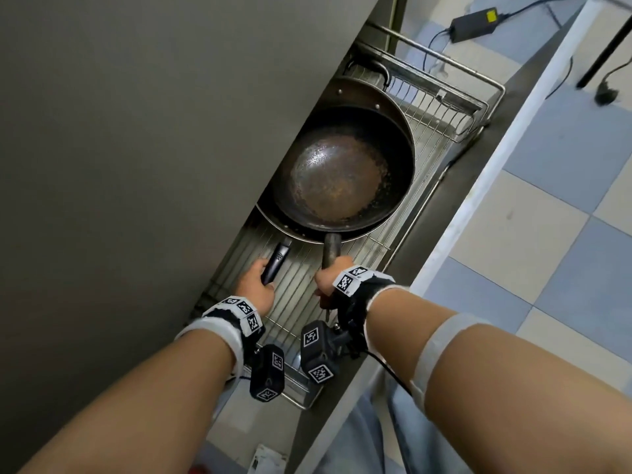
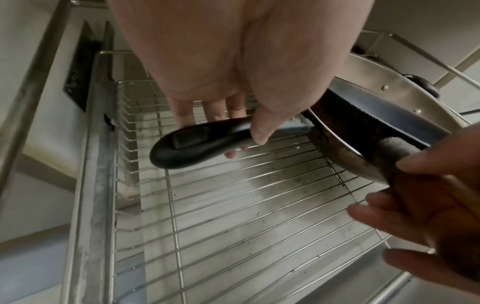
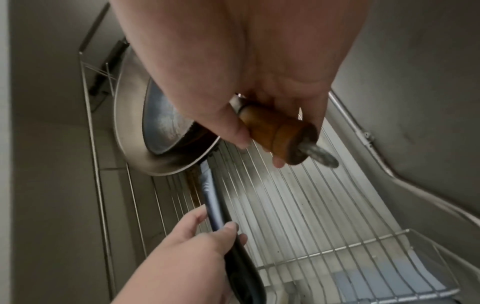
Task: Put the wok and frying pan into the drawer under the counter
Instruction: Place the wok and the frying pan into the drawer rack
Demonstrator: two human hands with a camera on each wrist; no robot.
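Note:
A dark wok (image 1: 342,172) with a wooden handle (image 3: 275,131) sits nested inside a wider steel frying pan (image 1: 372,94), over the wire rack of the pulled-out drawer (image 1: 427,138). My right hand (image 1: 328,282) grips the wooden handle, fingers curled round it. My left hand (image 1: 256,285) holds the frying pan's black handle (image 1: 277,261), with the thumb on top and the fingers underneath (image 2: 233,153). In the left wrist view the black handle (image 2: 202,142) hangs a little above the rack bars. Whether the pan's base touches the rack is hidden.
The grey counter (image 1: 136,131) overhangs the drawer's left half. The drawer's front panel (image 1: 478,186) runs along the right. Bare rack bars (image 1: 290,302) lie under my hands. A black power adapter (image 1: 475,23) and cables lie on the tiled floor.

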